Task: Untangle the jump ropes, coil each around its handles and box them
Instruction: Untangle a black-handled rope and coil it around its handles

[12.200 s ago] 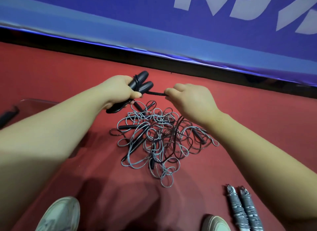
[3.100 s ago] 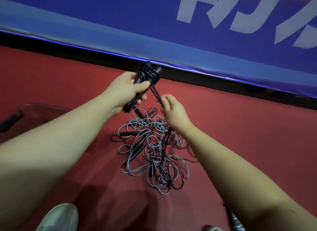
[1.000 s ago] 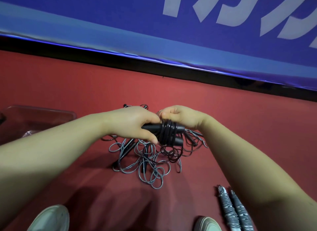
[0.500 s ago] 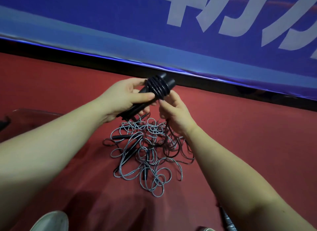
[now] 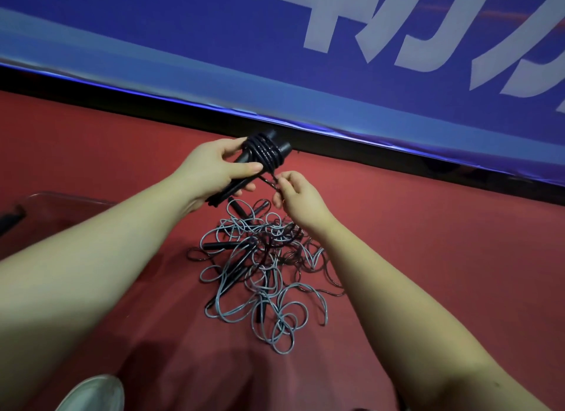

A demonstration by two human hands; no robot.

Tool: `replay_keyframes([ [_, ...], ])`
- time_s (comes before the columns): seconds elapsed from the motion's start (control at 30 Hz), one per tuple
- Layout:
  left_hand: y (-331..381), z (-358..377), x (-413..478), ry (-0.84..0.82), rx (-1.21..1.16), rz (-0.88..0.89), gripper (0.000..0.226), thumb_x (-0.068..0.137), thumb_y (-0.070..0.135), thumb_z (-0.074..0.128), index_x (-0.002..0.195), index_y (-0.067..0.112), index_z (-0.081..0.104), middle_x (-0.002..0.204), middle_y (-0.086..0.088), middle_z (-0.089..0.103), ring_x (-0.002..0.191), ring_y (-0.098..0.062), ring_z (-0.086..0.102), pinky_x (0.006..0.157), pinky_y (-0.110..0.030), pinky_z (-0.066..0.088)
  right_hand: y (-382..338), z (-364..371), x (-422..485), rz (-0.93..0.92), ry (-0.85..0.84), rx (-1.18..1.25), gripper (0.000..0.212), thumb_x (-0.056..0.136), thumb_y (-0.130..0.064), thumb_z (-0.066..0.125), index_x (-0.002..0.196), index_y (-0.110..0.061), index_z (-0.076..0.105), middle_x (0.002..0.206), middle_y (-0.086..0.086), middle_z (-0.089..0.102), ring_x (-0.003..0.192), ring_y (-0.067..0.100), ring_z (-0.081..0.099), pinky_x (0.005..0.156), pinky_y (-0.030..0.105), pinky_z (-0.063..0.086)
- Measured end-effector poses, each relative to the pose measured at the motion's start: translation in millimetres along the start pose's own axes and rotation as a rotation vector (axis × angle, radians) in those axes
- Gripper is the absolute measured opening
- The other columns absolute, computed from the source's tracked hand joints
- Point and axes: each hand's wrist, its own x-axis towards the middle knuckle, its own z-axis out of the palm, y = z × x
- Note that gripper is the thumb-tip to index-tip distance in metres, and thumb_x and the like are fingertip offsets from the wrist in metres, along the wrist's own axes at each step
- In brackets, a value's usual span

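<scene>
Fig. My left grip (image 5: 214, 169) is closed round the paired black handles (image 5: 244, 157), with the thumb laid across them so that the two lie side by side and serve as one spool. The coil (image 5: 264, 152) of black rope sits beyond the thumb, near the handles' far ends and clear of my fingers, which by my judgement leaves room for further turns. My right grip (image 5: 298, 196), just below and beside, pinches the free strand (image 5: 266, 179) between thumb and fingertips, presumably to hold it taut where it rises from the tangled pile (image 5: 263, 267) on the red floor (image 5: 443, 257). The handles' long axis runs diagonally: near ends by my left wrist, far ends pointing up and away toward the blue banner (image 5: 183, 43). The clear box (image 5: 61, 201) stands at left, well apart.
</scene>
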Motion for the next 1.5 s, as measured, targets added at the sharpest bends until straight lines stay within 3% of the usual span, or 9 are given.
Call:
replay_keyframes([
  [0.13, -0.1, -4.0, 0.1, -0.022, -0.059, -0.033, 0.025, 0.087, 0.005, 0.062, 0.098, 0.027, 0.065, 0.082, 0.002, 0.070, 0.060, -0.013, 0.069, 0.051, -0.021, 0.053, 3.4, -2.3, 0.9, -0.021, -0.072, -0.036, 0.030, 0.102, -0.022, 0.034, 0.077, -0.021, 0.053, 0.059, -0.007, 0.056, 0.041, -0.003, 0.045, 0.045, 0.009, 0.033],
  [0.37, 9.7, -14.0, 10.6, 0.083, -0.113, 0.021, 0.023, 0.088, 0.006, 0.062, 0.095, 0.027, 0.065, 0.082, 0.004, 0.070, 0.059, -0.013, 0.069, 0.048, -0.020, 0.052, 38.6, 2.6, -8.2, 0.100, -0.029, 0.015, 0.027, 0.102, -0.019, 0.035, 0.113, -0.009, 0.057, 0.067, -0.005, 0.047, 0.045, -0.003, 0.042, 0.045, 0.011, 0.032],
  [0.63, 5.6, -22.7, 13.6, 0.129, -0.102, 0.045, 0.025, 0.087, 0.005, 0.063, 0.098, 0.027, 0.066, 0.082, 0.006, 0.071, 0.060, -0.014, 0.069, 0.048, -0.021, 0.051, 43.2, -14.0, -3.6, 0.229, -0.192, 0.397, 0.022, 0.103, -0.023, 0.034, 0.097, -0.011, 0.050, 0.056, -0.008, 0.043, 0.041, 0.003, 0.029, 0.041, 0.016, 0.025],
  [0.87, 13.0, -20.3, 12.5, 0.125, -0.075, 0.063, 0.023, 0.088, 0.005, 0.062, 0.095, 0.027, 0.066, 0.085, 0.002, 0.070, 0.060, -0.014, 0.069, 0.048, -0.020, 0.051, 76.0, -41.9, -14.8, 0.065, 0.021, -0.343, 0.022, 0.099, -0.025, 0.044, 0.078, -0.019, 0.051, 0.061, -0.005, 0.051, 0.055, 0.012, 0.047, 0.056, 0.028, 0.032],
  [0.97, 12.5, -10.2, 9.6, 0.060, -0.059, 0.042, 0.028, 0.087, 0.002, 0.061, 0.097, 0.029, 0.063, 0.082, 0.004, 0.070, 0.058, -0.013, 0.069, 0.048, -0.019, 0.052, 102.6, -43.6, -29.6, 0.113, 0.056, -0.582, 0.010, 0.098, -0.021, 0.040, 0.093, -0.017, 0.047, 0.081, 0.008, 0.055, 0.076, 0.032, 0.051, 0.060, 0.032, 0.028],
  [1.07, 16.0, -1.0, 10.0, 0.056, -0.068, 0.050, 0.028, 0.087, 0.002, 0.062, 0.102, 0.026, 0.063, 0.083, 0.003, 0.070, 0.058, -0.012, 0.068, 0.049, -0.019, 0.052, 104.2, -47.8, -28.9, 0.117, 0.035, -0.615, 0.046, 0.090, -0.002, 0.037, 0.132, -0.019, 0.045, 0.118, 0.005, 0.053, 0.102, 0.025, 0.053, 0.078, 0.030, 0.040],
  [1.2, 19.4, 7.5, 12.1, 0.021, -0.065, 0.054, 0.032, 0.086, 0.001, 0.062, 0.105, 0.027, 0.062, 0.077, 0.007, 0.072, 0.058, -0.012, 0.068, 0.049, -0.020, 0.053, 72.5, -49.3, -17.8, 0.263, -0.111, -0.223, 0.066, 0.086, 0.009, 0.037, 0.146, -0.019, 0.033, 0.149, 0.007, 0.031, 0.117, 0.016, 0.052, 0.085, 0.011, 0.044],
  [1.3, 16.0, 16.0, 10.1, -0.036, 0.005, 0.057, 0.036, 0.086, 0.001, 0.063, 0.110, 0.028, 0.061, 0.081, 0.009, 0.072, 0.058, -0.011, 0.067, 0.050, -0.020, 0.051, 28.2, -37.5, -8.3, 0.120, -0.115, 0.127, 0.054, 0.091, -0.001, 0.039, 0.142, -0.021, 0.037, 0.143, -0.002, 0.044, 0.120, 0.013, 0.051, 0.103, 0.028, 0.040],
  [1.5, 24.4, 12.6, 8.9, -0.016, -0.020, 0.052, 0.033, 0.088, 0.002, 0.061, 0.111, 0.024, 0.063, 0.076, 0.006, 0.073, 0.060, -0.012, 0.069, 0.051, -0.019, 0.053, -15.3, 1.1, -5.1, -0.033, -0.140, 0.207, 0.043, 0.101, -0.037, 0.034, 0.141, -0.023, 0.038, 0.140, -0.009, 0.044, 0.124, -0.004, 0.036, 0.100, 0.011, 0.026],
])
